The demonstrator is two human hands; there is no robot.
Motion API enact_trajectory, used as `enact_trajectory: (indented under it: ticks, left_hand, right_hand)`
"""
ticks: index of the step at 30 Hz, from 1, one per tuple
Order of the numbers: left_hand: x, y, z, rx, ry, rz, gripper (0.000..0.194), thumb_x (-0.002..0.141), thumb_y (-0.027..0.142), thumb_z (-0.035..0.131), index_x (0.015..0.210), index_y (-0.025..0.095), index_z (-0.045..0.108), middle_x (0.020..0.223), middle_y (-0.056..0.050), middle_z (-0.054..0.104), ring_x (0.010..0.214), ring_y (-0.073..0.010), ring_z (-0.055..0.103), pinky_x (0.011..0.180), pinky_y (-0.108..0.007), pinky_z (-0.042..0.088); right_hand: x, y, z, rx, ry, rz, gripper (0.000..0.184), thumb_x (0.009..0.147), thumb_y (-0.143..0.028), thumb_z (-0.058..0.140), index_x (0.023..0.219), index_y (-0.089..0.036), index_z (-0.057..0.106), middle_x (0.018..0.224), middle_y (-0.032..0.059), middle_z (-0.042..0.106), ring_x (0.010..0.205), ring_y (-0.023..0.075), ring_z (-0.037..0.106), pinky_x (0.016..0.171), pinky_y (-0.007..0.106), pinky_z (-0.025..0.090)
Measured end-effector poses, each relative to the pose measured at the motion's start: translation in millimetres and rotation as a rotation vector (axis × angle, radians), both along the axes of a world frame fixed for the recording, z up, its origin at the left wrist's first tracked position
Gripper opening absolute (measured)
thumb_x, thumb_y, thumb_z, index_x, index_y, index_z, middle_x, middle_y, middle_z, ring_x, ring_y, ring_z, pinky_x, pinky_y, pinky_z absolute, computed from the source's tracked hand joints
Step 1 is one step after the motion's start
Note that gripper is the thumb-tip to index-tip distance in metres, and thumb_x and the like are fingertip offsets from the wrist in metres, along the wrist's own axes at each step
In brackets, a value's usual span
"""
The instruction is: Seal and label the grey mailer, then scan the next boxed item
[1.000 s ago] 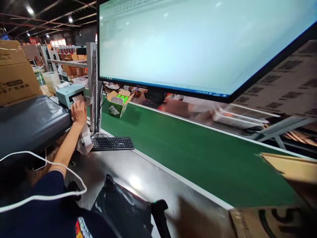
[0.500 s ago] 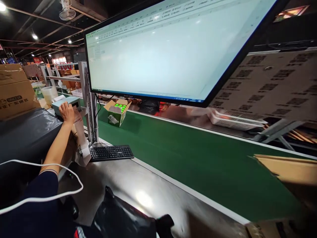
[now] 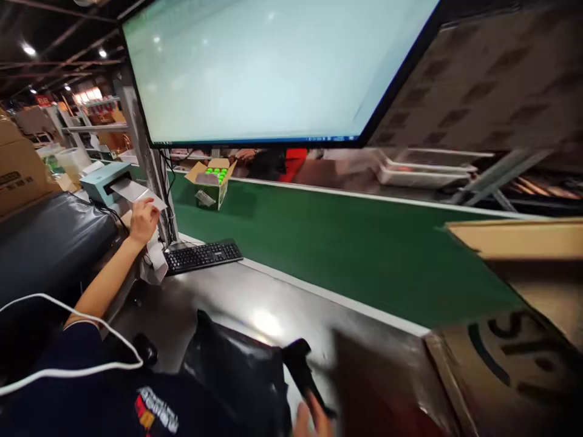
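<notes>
My left hand reaches out to the far left and pinches a white paper label that sticks out of a pale green label printer. More white label strip hangs below the hand. Only the blurred fingertips of my right hand show at the bottom edge. They close on a dark strip that rises from a black plastic bag lying on the steel counter in front of me.
A black keyboard sits under a large lit monitor. A green conveyor belt carries an open carton with green caps. Cardboard boxes stand at the right and a black-wrapped bundle at the left.
My left hand came off the printer's top and now pulls a label out of its slot. My right hand's fingertips have come into view at the bag. The view swung left and down.
</notes>
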State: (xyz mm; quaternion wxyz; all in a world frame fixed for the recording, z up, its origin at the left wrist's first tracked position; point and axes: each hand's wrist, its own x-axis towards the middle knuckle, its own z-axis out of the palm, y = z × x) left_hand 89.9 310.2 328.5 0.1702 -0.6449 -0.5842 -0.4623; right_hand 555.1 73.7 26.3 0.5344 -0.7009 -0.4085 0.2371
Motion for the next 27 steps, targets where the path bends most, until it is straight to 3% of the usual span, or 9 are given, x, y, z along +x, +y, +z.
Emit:
enact_trajectory:
  ticks: [4,6,8,11,13,15,18,21,27]
  left_hand:
    - [68.6,-65.0,-94.8,-0.049,-0.412,-0.346,0.020,0.092,0.040,0.072,0.085,0.022,0.066,0.112,-0.010,0.072,0.104,-0.0247,0.070,0.087,-0.041,0.059]
    - [88.8,-97.6,-130.4,-0.065,-0.545,-0.337,0.022,0.092,0.042,0.071,0.085,0.022,0.063,0.112,-0.009,0.070,0.100,-0.0235,0.072,0.086,-0.041,0.061]
    - [92.7,-116.0,-147.0,-0.059,-0.495,-0.204,0.021,0.091,0.041,0.071,0.087,0.023,0.064,0.113,-0.011,0.070,0.106,-0.0263,0.070,0.098,-0.047,0.059]
    - [71.0,-108.6,-135.3,-0.063,-0.350,0.095,0.036,0.092,0.039,0.070,0.121,0.019,0.066,0.136,-0.021,0.063,0.134,-0.0341,0.059,0.115,-0.053,0.050]
    - [45.5,-88.1,-112.1,-0.085,-0.293,0.271,0.061,0.094,0.036,0.069,0.148,0.015,0.053,0.160,-0.027,0.043,0.153,-0.0383,0.042,0.124,-0.055,0.042]
    - [19.5,-64.4,-87.2,-0.137,-0.198,0.377,0.067,0.096,0.031,0.066,0.158,0.017,0.045,0.173,-0.025,0.029,0.163,-0.0404,0.025,0.132,-0.060,0.028]
    - [-8.8,-32.6,-59.6,-0.243,-0.049,0.354,0.059,0.100,0.020,0.053,0.160,0.024,0.048,0.174,-0.021,0.035,0.166,-0.0379,0.023,0.135,-0.066,0.013]
    - [-23.3,-9.5,-42.5,-0.295,0.008,0.271,0.053,0.104,0.017,0.041,0.154,0.024,0.056,0.172,-0.018,0.042,0.164,-0.0338,0.029,0.135,-0.067,0.011]
    - [-26.8,0.2,-22.4,-0.238,0.107,0.248,0.038,0.108,0.027,0.040,0.122,0.016,0.073,0.168,-0.017,0.047,0.160,-0.0357,0.034,0.133,-0.065,0.013]
  right_hand:
    - [-66.2,23.6,15.7,-0.049,0.289,0.150,0.069,0.078,-0.077,0.061,0.116,-0.020,0.072,0.127,0.0210,0.076,0.118,0.0393,0.073,0.112,0.064,0.053]
    - [-97.6,41.5,24.3,-0.061,0.439,0.304,0.063,0.077,-0.073,0.066,0.113,-0.022,0.074,0.123,0.0181,0.078,0.115,0.0355,0.074,0.111,0.060,0.055]
    - [-122.8,51.5,28.5,-0.100,0.540,0.429,0.061,0.073,-0.072,0.073,0.110,-0.023,0.075,0.117,0.0154,0.080,0.109,0.0332,0.076,0.107,0.057,0.058]
    - [-144.3,42.6,28.9,-0.145,0.566,0.529,0.062,0.068,-0.069,0.081,0.109,-0.023,0.076,0.117,0.0142,0.081,0.105,0.0316,0.076,0.105,0.055,0.059]
    - [-145.7,27.7,25.6,-0.170,0.550,0.554,0.062,0.067,-0.069,0.083,0.109,-0.023,0.077,0.118,0.0142,0.081,0.106,0.0322,0.077,0.106,0.056,0.059]
    - [-139.2,12.8,19.4,-0.195,0.547,0.554,0.063,0.066,-0.070,0.084,0.107,-0.024,0.078,0.117,0.0143,0.081,0.107,0.0341,0.077,0.108,0.058,0.058]
    - [-124.0,-7.4,5.7,-0.209,0.552,0.480,0.064,0.063,-0.072,0.086,0.105,-0.025,0.079,0.116,0.0155,0.081,0.108,0.0380,0.077,0.108,0.063,0.057]
    - [-111.2,-29.4,-11.2,-0.214,0.550,0.351,0.063,0.060,-0.071,0.086,0.103,-0.026,0.079,0.114,0.0165,0.082,0.107,0.0420,0.077,0.107,0.067,0.057]
    - [-101.5,-70.9,-34.4,-0.242,0.593,0.123,0.057,0.062,-0.070,0.082,0.101,-0.029,0.076,0.115,0.0189,0.080,0.103,0.0465,0.078,0.098,0.071,0.059]
